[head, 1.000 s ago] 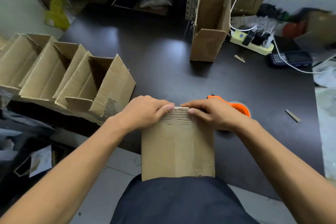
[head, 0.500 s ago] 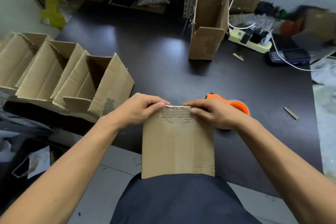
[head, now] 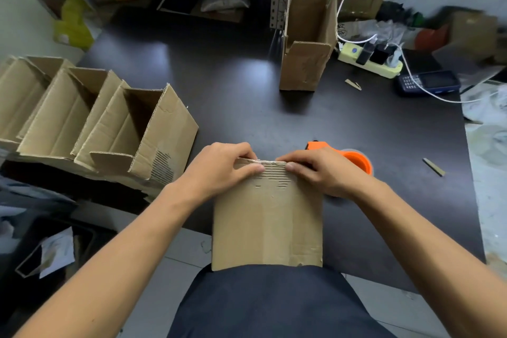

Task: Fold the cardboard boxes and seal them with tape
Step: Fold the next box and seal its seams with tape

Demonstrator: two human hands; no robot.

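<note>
A flattened-looking cardboard box (head: 267, 223) is being held upright between the table edge (head: 397, 263) and the lap. Its far top edge is being pinched by the left hand (head: 219, 170) and right hand (head: 319, 173), thumbs pressed on the near face, fingers curled over the rim, apparently over a shiny tape strip. Risk is being judged: uneven pressing may leave the tape wrinkled or lifting, and the torn corrugation beneath may be giving poor adhesion. The orange tape dispenser (head: 354, 158) is lying just behind the right hand.

Arms: I see both forearms bare, no sleeves in view.
Hands: left hand (head: 219, 170) and right hand (head: 319, 173) ungloved, no rings visible.
Clothing: dark navy garment (head: 274, 304) below the hands.
</note>
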